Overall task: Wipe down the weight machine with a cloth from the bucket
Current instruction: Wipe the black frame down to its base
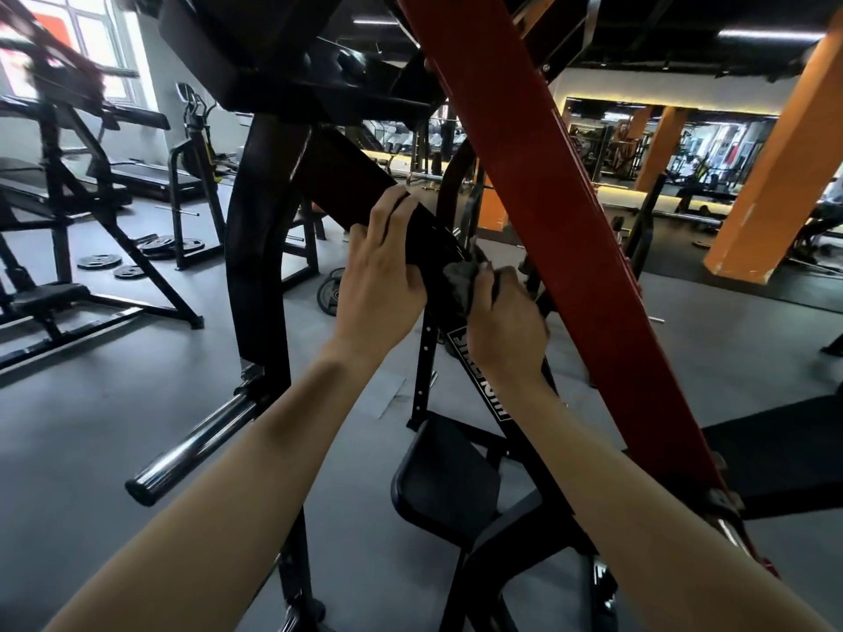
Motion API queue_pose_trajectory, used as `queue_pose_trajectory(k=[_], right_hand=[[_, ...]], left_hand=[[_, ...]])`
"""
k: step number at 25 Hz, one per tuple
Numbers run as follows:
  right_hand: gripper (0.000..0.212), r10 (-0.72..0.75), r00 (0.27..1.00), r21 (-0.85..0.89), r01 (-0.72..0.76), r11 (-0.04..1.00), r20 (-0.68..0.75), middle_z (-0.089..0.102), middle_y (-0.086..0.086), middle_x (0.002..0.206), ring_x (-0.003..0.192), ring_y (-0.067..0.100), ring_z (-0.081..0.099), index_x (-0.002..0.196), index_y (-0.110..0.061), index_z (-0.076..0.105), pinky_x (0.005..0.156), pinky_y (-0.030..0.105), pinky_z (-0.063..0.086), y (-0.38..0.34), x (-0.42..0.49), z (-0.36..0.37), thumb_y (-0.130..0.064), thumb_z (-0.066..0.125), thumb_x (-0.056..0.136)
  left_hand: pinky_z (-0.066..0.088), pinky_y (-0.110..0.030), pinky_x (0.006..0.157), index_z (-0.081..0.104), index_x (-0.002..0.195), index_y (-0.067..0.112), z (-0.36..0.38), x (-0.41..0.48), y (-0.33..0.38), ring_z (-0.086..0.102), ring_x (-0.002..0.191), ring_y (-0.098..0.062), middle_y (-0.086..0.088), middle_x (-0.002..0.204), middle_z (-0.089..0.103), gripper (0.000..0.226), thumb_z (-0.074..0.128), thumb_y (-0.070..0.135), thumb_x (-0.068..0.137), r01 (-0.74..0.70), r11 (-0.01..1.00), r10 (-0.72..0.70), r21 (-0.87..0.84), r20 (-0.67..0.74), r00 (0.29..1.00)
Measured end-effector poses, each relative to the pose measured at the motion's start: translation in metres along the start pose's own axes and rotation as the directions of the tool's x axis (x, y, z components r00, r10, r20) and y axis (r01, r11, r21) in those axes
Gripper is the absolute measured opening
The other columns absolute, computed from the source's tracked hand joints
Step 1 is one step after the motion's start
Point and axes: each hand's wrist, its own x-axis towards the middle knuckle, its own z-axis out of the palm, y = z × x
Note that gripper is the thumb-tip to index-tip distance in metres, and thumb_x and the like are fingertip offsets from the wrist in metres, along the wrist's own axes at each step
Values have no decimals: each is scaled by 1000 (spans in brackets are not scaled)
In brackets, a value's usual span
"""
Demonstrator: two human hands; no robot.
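Over on the far left a black bench frame (68, 248) stands on the grey floor (91, 403), with a few weight plates (132, 260) lying flat just beyond its legs. Nearer in, a chrome bar sleeve (196, 444) juts out low from the weight machine (260, 248), pointing down toward the floor. The person's left hand (378, 285) is up on the machine's black slanted beam (365, 193), its fingers (392, 212) curled over the top edge and closed around it, the bare forearm running back toward the lower left. Just beside it, a little lower on the same beam, the right hand (506, 321) presses a dark grey cloth (463, 280) against the black metal; those fingers are bunched shut on the cloth, which pokes out in a crumpled wad between hand and beam. Below the two hands, a white-lettered label strip (483, 380) runs down the beam, partly hidden by the right wrist, and a small black seat pad (447, 485) sits under it. To the right a thick red beam (556, 230) crosses diagonally in front of everything, passing just beside the right hand. Farther right stands an orange pillar (775, 175), with a long wall mirror (661, 143) behind it.
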Motion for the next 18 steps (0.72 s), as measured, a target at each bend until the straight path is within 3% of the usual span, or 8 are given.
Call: queue_pose_trajectory(k=[2, 4, 8, 12, 15, 18], right_hand=[[42, -42, 997, -57, 46, 997, 67, 65, 1, 97, 88, 28, 65, 112, -13, 56, 67, 35, 36, -8, 14, 3, -41, 25, 110], [45, -109, 987, 20, 108, 994, 119, 66, 9, 107, 95, 30, 65, 119, -10, 55, 73, 38, 44, -29, 29, 4, -43, 26, 111], [38, -315, 949, 46, 316, 948, -23, 59, 13, 118, 99, 31, 61, 127, -11, 52, 80, 48, 53, -28, 10, 10, -40, 37, 109], [46, -309, 946, -156, 292, 944, -94, 51, 14, 134, 115, 35, 58, 143, -12, 43, 86, 49, 57, 13, -35, 10, -36, 50, 104], [46, -332, 939, -209, 309, 928, -86, 52, 15, 133, 111, 37, 58, 143, -12, 44, 82, 50, 56, -18, -17, 11, -29, 58, 102], [51, -370, 928, -203, 354, 913, -46, 50, 16, 137, 114, 39, 56, 145, -12, 43, 87, 52, 54, -49, 2, 16, -20, 63, 99]], left_hand=[[43, -29, 97, 38, 151, 14, 2, -2, 1, 43, 117, -26, 1, 161, 29, 72, 50, -1, 82, 11, 1000, -11, 11, -14, 1000], [42, -28, 96, 38, 152, 14, 7, -1, 0, 43, 117, -27, 0, 162, 28, 69, 59, 8, 87, 15, 999, -15, 31, -18, 1000], [36, -21, 93, 38, 152, 15, 8, 0, 2, 43, 119, -26, 1, 162, 28, 66, 58, 11, 90, 28, 999, -27, 29, -34, 999], [32, -18, 95, 37, 153, 15, 2, -3, -2, 42, 116, -25, 2, 163, 28, 77, 49, -6, 81, -5, 1000, 5, -16, -11, 1000], [35, -19, 97, 36, 155, 15, -3, -2, -12, 43, 121, -26, 3, 164, 26, 76, 53, -4, 83, -33, 998, 34, -51, 31, 999], [43, -26, 99, 31, 157, 17, -6, -1, -23, 42, 127, -27, 4, 165, 21, 80, 63, 2, 86, -83, 995, 88, -58, 84, 993]])
